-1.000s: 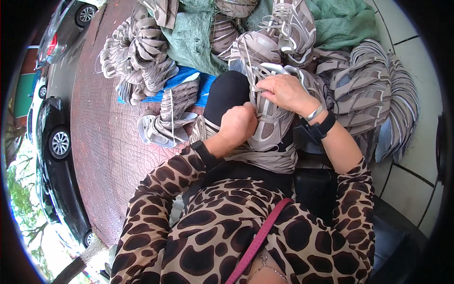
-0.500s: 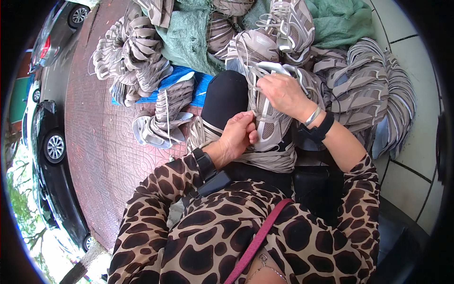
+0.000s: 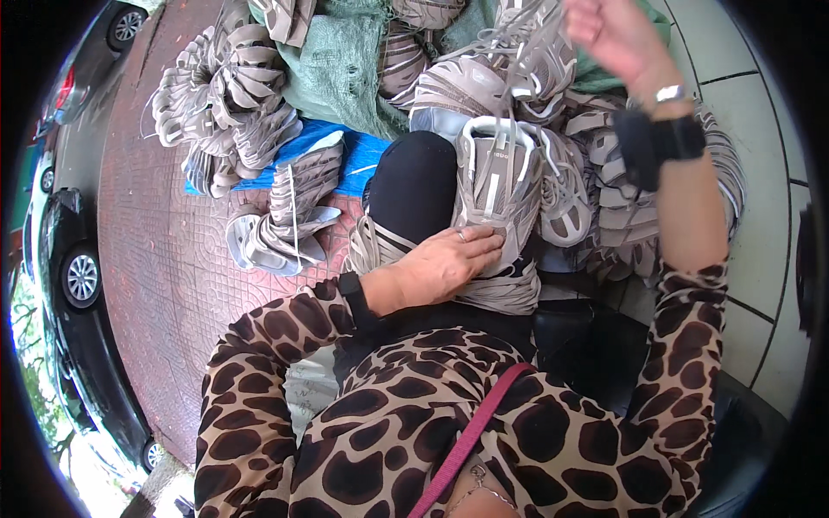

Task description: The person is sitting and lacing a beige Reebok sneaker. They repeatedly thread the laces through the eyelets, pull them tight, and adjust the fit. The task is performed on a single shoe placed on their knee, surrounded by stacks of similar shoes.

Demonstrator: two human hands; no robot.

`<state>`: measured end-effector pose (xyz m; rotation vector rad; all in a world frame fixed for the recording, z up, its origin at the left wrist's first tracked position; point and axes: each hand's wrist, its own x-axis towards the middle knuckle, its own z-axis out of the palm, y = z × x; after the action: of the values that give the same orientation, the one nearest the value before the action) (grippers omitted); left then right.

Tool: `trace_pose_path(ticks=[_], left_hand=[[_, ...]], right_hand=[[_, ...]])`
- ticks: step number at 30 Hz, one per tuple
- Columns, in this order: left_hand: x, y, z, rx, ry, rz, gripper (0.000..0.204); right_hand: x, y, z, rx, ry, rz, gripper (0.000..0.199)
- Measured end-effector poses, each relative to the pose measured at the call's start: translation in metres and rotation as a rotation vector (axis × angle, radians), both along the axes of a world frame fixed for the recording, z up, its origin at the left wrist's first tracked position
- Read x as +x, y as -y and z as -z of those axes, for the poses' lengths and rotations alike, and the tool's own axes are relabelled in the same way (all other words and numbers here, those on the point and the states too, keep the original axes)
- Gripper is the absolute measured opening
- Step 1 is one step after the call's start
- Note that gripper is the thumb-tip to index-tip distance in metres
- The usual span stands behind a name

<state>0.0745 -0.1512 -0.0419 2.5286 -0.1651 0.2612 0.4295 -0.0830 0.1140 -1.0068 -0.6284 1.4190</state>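
Shoe upper (image 3: 498,186) lies on the person's lap, just beside the black-clad knee (image 3: 413,186), its lacing apparently unfinished. Over on the left, bundled uppers (image 3: 250,82) fan out; whether they're laced, I can't tell. Next slumps a green woven sack (image 3: 332,78), its contents hidden from me. The left hand (image 3: 436,269) rests open, flat over the toe. Just right of the lap piece, another upper (image 3: 566,203) looks laced already. Farther right, the raised right hand (image 3: 613,39) seems closed on a taut lace (image 3: 511,95).
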Motion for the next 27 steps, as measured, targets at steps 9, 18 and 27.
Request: trace_pose_path(ticks=[9,18,27], left_hand=[[0.005,-0.009,0.0,-0.22,-0.031,-0.055,0.05],[0.043,-0.074,0.001,-0.235,0.062,-0.289,0.023],[0.047,-0.077,-0.02,-0.46,0.01,-0.056,0.011]], right_hand=[[0.009,-0.089,-0.06,0.097,0.344,0.255,0.027],[-0.029,-0.076,-0.067,0.114,0.416,0.189,0.033],[-0.066,-0.097,-0.059,0.2,0.288,0.006,0.026]])
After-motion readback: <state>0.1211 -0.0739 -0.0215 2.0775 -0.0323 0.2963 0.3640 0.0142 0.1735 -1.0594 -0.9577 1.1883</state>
